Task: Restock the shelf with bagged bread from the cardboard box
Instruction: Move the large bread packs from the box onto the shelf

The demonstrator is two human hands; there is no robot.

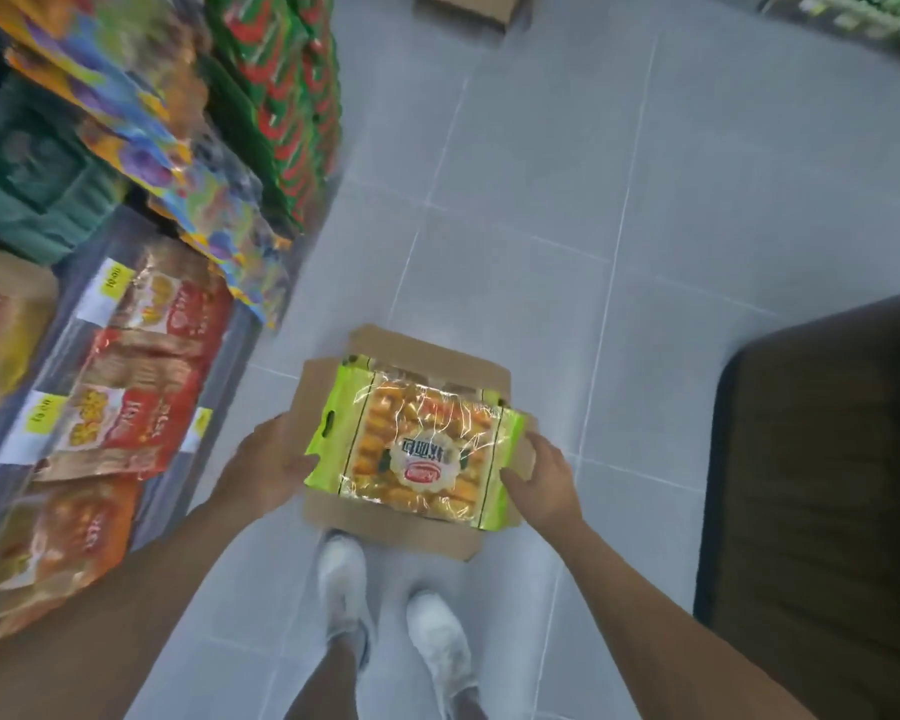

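Observation:
An open cardboard box sits on the grey tiled floor just beyond my white shoes. Over it is a bag of bread, clear plastic with lime-green edges and golden rolls inside. My left hand grips the bag's left edge, thumb on top. My right hand grips its right edge. The shelf runs along the left and holds red and orange bread bags behind yellow price tags.
Higher shelves on the left carry colourful snack bags and red-green packs. A dark brown mat or bin lies at the right. Another cardboard box sits far down the aisle.

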